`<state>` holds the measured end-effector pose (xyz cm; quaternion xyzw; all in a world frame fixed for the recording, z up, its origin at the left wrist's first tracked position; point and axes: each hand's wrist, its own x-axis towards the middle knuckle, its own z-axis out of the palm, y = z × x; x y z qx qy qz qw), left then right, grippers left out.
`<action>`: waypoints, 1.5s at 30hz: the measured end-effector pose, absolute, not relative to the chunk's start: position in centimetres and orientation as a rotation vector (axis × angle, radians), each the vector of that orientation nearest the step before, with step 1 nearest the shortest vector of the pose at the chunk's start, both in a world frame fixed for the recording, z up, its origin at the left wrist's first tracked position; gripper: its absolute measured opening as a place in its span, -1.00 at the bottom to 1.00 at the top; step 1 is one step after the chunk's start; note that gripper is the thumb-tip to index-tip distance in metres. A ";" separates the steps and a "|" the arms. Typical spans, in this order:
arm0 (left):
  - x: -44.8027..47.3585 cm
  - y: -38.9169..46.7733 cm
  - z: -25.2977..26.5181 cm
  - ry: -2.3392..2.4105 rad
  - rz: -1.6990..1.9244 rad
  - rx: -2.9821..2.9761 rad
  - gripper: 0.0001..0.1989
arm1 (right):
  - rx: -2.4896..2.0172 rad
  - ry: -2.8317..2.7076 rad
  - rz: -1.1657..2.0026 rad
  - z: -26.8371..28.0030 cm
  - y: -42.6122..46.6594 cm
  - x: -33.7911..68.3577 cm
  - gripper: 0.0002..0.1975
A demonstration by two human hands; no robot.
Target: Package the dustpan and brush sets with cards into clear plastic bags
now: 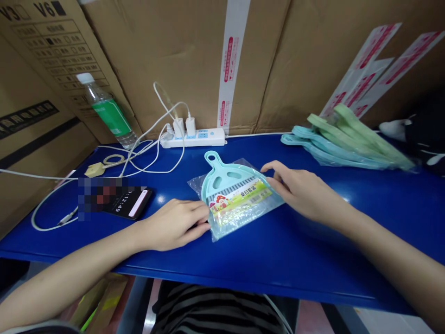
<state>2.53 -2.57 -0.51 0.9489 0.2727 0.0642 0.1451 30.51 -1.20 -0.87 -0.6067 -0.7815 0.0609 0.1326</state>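
Observation:
A light blue mini dustpan [227,170] in a clear plastic bag [239,222] lies flat on the blue table, its looped handle pointing to the back. Through the bag shows a colourful printed label card [243,195] across the pan. My left hand [177,222] rests on the table with its fingers closed at the pan's left edge. At the opposite edge, my right hand [295,185] grips the pan's side between thumb and bent fingers. What exactly each set of fingertips presses, pan or bag, is partly hidden.
Several bagged green and blue dustpans [347,139] lie piled at the back right. A white power strip [205,138] with chargers and tangled cables [149,171] stands against the cardboard boxes [174,46]. On the left are a phone [135,208] and a plastic bottle [113,116].

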 end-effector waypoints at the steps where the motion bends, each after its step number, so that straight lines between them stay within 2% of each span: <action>1: 2.5 -2.6 -0.5 0.773 0.196 2.742 -0.76 | -1.737 -2.262 0.227 -0.9 -1.1 30.6 -0.69; 7: 2.2 -2.5 -0.7 0.893 0.224 2.908 -0.83 | -1.572 -2.304 0.395 -0.9 -0.5 31.1 -0.60; 12: 2.0 -2.1 -1.1 0.860 0.151 3.240 -0.71 | -1.429 -2.293 0.310 -1.6 0.2 31.0 -0.60; 16: 2.1 -1.9 -1.2 0.917 0.265 3.321 -0.66 | -1.458 -2.290 0.294 -1.7 0.7 31.2 -0.55; 20: 2.3 -1.9 -1.2 0.934 0.214 3.346 -0.72 | -1.473 -2.218 -0.081 -0.8 1.1 32.9 -0.61; 23: 2.4 -1.7 -1.2 0.988 0.183 3.325 -0.74 | -1.681 -1.979 -0.396 -0.1 1.4 35.1 -0.64; 25: 2.4 -1.5 -1.4 1.054 0.242 3.297 -0.73 | -1.813 -1.822 -0.495 0.1 1.6 36.4 -0.54; 28: 2.3 -1.1 -1.6 1.144 0.318 3.245 -0.72 | -1.923 -1.804 -0.438 -0.2 2.1 37.7 -0.34; 33: 2.5 -1.0 -1.5 1.292 0.265 3.168 -0.74 | -2.052 -1.801 -0.402 -0.9 3.0 38.1 -0.22; 36: 2.7 -1.0 -1.3 1.384 0.196 3.119 -0.74 | -2.047 -1.754 -0.440 -1.5 3.5 38.6 -0.24; 40: 2.9 -1.0 -1.1 1.487 0.074 3.118 -0.74 | -1.983 -1.753 -0.484 -1.9 3.6 39.3 -0.36; 45: 2.8 -1.0 -1.0 1.494 0.057 3.108 -0.77 | -2.161 -1.797 -0.410 -0.4 2.8 37.7 -0.44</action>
